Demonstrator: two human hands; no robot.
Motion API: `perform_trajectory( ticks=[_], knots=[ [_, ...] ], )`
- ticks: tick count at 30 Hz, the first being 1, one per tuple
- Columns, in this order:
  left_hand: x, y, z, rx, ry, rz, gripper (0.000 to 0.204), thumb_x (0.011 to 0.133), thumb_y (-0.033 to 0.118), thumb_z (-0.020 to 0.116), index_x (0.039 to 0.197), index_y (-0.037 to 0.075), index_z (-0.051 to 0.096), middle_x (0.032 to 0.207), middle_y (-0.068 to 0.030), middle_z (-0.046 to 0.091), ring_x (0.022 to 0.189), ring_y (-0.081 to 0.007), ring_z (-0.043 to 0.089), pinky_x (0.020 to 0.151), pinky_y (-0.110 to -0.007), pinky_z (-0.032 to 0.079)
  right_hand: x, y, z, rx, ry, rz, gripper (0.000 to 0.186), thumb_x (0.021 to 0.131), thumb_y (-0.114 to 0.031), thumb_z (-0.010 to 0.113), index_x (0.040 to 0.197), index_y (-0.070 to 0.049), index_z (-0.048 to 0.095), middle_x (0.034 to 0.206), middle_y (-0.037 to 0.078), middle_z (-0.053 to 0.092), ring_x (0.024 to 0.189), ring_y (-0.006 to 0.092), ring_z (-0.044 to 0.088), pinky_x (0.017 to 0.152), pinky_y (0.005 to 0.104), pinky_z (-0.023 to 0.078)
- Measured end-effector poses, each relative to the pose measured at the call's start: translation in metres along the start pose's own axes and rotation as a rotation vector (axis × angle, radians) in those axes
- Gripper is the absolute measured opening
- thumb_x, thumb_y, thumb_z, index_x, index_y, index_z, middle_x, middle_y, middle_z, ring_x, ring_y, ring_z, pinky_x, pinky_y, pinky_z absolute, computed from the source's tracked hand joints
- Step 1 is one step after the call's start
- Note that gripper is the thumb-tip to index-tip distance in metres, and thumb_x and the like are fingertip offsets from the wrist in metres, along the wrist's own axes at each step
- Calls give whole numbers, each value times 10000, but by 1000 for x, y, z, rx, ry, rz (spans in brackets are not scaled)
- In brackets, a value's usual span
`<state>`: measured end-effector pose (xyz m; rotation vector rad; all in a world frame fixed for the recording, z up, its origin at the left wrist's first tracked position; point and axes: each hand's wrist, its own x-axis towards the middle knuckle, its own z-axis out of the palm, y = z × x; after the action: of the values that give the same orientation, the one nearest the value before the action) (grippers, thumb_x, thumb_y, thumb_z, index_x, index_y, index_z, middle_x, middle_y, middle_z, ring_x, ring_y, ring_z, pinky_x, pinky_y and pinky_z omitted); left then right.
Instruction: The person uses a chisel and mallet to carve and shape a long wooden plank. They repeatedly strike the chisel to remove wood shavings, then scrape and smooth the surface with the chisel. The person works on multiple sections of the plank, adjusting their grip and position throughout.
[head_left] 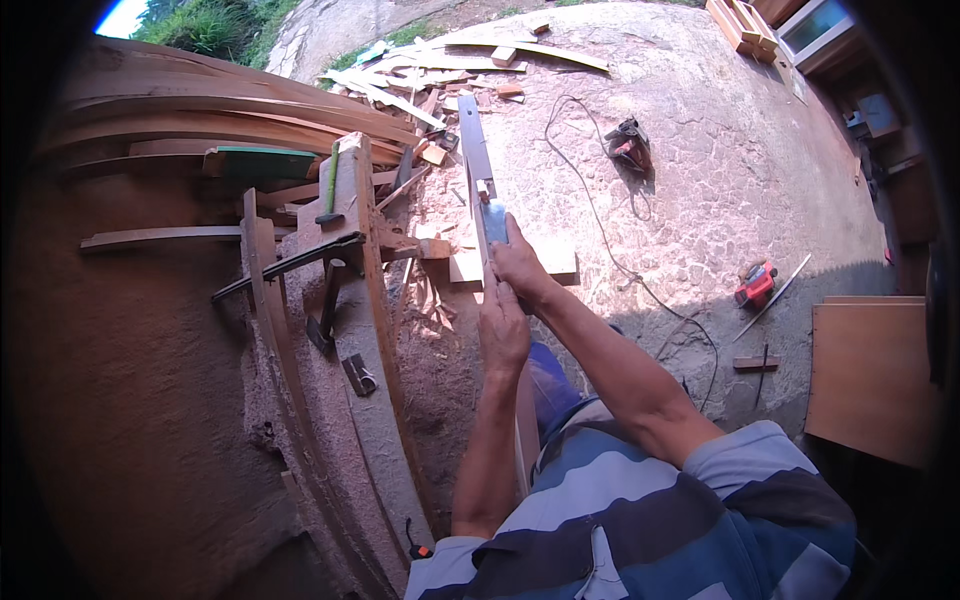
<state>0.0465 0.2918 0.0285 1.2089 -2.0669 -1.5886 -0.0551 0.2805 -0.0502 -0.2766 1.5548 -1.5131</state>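
Observation:
A long, narrow dark board (473, 140) with a small hole near its far end runs away from my body. A shiny, pale-blue flat piece (494, 218) lies along it, with a small brown-and-white bit at its far end; its kind is unclear. My right hand (522, 268) is closed at the near end of the shiny piece. Just nearer, my left hand (503, 328) is closed against the right, and its fingertips are partly hidden. Below the hands, a pale wooden edge (525, 430) continues beside my leg.
The bench (385, 440) on the left holds a green-handled hammer (331, 185), a bar clamp (300, 262), a second hammer (326, 310) and a tape measure (419, 550). Timber (240, 110) is stacked behind it. A corded power tool (630, 148) and a red tool (757, 284) lie on the floor.

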Motion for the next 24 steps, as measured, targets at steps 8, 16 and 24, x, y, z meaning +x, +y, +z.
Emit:
perform_trajectory(
  ticks=[8, 16, 24],
  knots=[
    [6, -7, 2, 36, 86, 131, 525, 1122, 291, 331, 1458, -97, 442, 1258, -256, 644, 1129, -318, 657, 961, -377, 525, 1, 9, -1, 147, -55, 60, 768, 980, -172, 444, 1625, 33, 82, 1515, 346, 417, 1377, 384, 480, 1154, 397, 363],
    [13, 7, 0, 15, 16, 23, 562, 1105, 325, 343, 1547, -21, 365, 1411, -330, 543, 1299, -448, 563, 1050, -455, 479, 38, 10, -1, 36, 16, -139, 731, 1005, -106, 440, 1647, -45, 95, 1133, 169, 614, 770, 136, 568, 656, 287, 507],
    [11, -2, -1, -2, 2, 9, 557, 1105, 308, 338, 1540, -40, 363, 1429, -315, 532, 1323, -441, 540, 1068, -455, 461, 10, -13, -4, 9, 30, 3, 772, 979, -196, 470, 1637, -14, 110, 1426, 327, 515, 1140, 342, 623, 995, 401, 487]
  ],
)
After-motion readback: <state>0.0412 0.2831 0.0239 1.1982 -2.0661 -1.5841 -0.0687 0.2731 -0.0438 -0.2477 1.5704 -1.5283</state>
